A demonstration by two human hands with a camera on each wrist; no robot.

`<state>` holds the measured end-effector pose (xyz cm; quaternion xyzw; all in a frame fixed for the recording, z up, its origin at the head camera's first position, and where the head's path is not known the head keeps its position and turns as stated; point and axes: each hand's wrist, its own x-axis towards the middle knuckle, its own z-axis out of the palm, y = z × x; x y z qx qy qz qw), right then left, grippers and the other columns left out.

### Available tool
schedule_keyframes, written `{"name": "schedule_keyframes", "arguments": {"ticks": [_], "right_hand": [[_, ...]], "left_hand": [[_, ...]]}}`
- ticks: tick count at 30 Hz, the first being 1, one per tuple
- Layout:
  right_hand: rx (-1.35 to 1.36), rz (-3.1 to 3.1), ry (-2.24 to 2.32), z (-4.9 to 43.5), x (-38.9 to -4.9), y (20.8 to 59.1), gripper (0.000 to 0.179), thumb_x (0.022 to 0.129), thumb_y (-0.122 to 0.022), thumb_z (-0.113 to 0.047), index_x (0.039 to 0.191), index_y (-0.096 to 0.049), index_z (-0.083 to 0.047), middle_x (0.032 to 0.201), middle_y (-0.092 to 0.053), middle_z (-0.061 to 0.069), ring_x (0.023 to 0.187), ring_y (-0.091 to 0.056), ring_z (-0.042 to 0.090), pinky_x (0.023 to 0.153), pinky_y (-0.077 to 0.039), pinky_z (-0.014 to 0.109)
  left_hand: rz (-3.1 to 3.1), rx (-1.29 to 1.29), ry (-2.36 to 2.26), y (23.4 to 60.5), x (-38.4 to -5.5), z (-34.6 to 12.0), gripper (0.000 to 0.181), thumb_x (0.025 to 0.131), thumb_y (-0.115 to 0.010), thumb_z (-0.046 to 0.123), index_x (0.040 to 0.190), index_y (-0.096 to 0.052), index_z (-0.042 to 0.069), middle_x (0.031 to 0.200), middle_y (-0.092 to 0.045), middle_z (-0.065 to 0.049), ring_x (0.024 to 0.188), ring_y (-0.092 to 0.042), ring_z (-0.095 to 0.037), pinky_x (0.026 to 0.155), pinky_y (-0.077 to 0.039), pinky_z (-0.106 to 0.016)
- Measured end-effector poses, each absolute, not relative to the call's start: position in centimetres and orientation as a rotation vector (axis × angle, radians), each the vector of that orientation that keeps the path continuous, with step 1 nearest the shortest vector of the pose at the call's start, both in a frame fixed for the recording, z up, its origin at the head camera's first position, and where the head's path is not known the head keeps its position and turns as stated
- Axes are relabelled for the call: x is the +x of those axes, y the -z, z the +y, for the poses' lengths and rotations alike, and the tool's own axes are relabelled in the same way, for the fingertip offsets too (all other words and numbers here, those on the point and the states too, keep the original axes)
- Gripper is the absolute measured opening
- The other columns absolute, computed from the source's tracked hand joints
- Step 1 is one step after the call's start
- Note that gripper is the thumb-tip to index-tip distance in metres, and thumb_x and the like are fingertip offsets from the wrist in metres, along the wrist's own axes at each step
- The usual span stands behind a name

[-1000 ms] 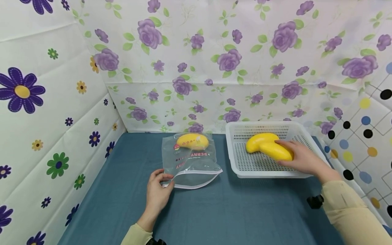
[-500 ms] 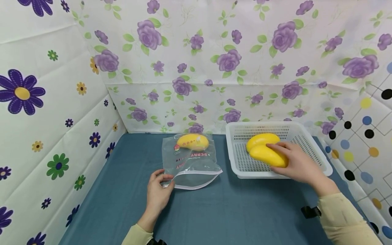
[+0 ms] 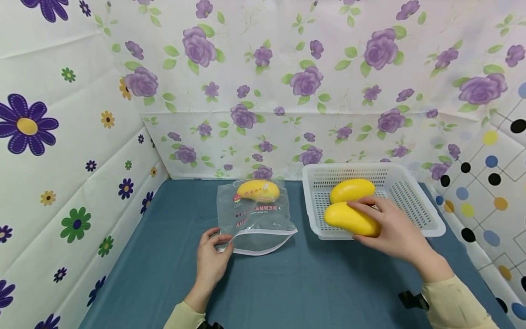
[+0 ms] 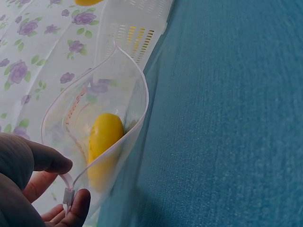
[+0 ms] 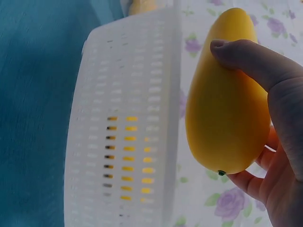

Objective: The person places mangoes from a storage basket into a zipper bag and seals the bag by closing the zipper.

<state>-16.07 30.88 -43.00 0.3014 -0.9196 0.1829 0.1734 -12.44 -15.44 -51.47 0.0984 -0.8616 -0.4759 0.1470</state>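
Note:
My right hand (image 3: pixel 392 233) grips a yellow mango (image 3: pixel 349 218) above the front part of the white basket (image 3: pixel 427 224); its small green stem end shows in the right wrist view. A second mango (image 3: pixel 352 189) lies in the basket behind it. At the left, my left hand (image 3: pixel 213 256) pinches the mouth corner of a clear zip bag (image 3: pixel 255 221), beside the slider (image 4: pixel 68 196). The bag lies with its mouth parted toward me. Inside, at its far end, is another mango (image 4: pixel 105 135).
A blue cloth (image 3: pixel 287 292) covers the table. Behind it hangs a sheet with purple roses (image 3: pixel 306 81). Patterned sheets close off the left and right sides. The basket's perforated wall (image 5: pixel 128 94) stands at the table's back right, a short way from the bag.
My right hand has lifted the gripped mango from beside the other one and brought it left and toward me. The left hand and bag have stayed put.

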Motion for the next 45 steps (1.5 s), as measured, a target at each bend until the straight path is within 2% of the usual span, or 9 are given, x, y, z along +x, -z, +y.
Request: {"name": "schedule_keyframes", "arguments": {"ticks": [9, 24, 31, 45], "right_hand": [[0.932, -2.561, -0.514, 28.8, -14.3, 42.5, 0.093, 0.073, -0.101, -0.037, 0.155, -0.058, -0.03, 0.143, -0.058, 0.004, 0.121, -0.056, 0.028, 0.1, -0.043, 0.052], [0.963, -2.57, -0.547, 26.8, -13.0, 42.6, 0.092, 0.073, -0.101, -0.036, 0.155, -0.058, -0.032, 0.145, -0.057, 0.002, 0.123, -0.053, 0.024, 0.098, -0.047, 0.052], [0.991, -2.564, -0.565, 26.2, -12.8, 42.6, 0.093, 0.074, -0.101, -0.036, 0.156, -0.057, -0.032, 0.146, -0.056, 0.001, 0.126, -0.053, 0.024, 0.1, -0.047, 0.052], [1.107, -2.542, -0.617, 23.4, -12.7, 43.8, 0.091, 0.075, -0.1, -0.039, 0.155, -0.057, -0.033, 0.145, -0.057, 0.0, 0.125, -0.056, 0.022, 0.098, -0.05, 0.052]], "left_hand": [[-2.473, 0.277, 1.349, 51.5, -12.4, -15.6, 0.014, 0.09, -0.08, 0.002, 0.104, -0.083, 0.003, 0.146, -0.057, -0.015, 0.115, -0.067, -0.033, 0.086, -0.047, -0.043], [-2.467, 0.275, 1.377, 52.0, -12.4, -16.0, 0.015, 0.09, -0.08, 0.004, 0.105, -0.083, 0.004, 0.147, -0.057, -0.014, 0.116, -0.067, -0.033, 0.089, -0.049, -0.044], [-2.454, 0.262, 1.366, 52.0, -12.5, -16.1, 0.014, 0.089, -0.082, 0.003, 0.102, -0.084, 0.006, 0.145, -0.058, -0.014, 0.112, -0.069, -0.03, 0.081, -0.05, -0.036], [-2.469, 0.278, 1.361, 51.9, -12.6, -15.9, 0.013, 0.09, -0.081, 0.004, 0.103, -0.083, 0.005, 0.146, -0.059, -0.013, 0.118, -0.066, -0.033, 0.085, -0.049, -0.041]]}}
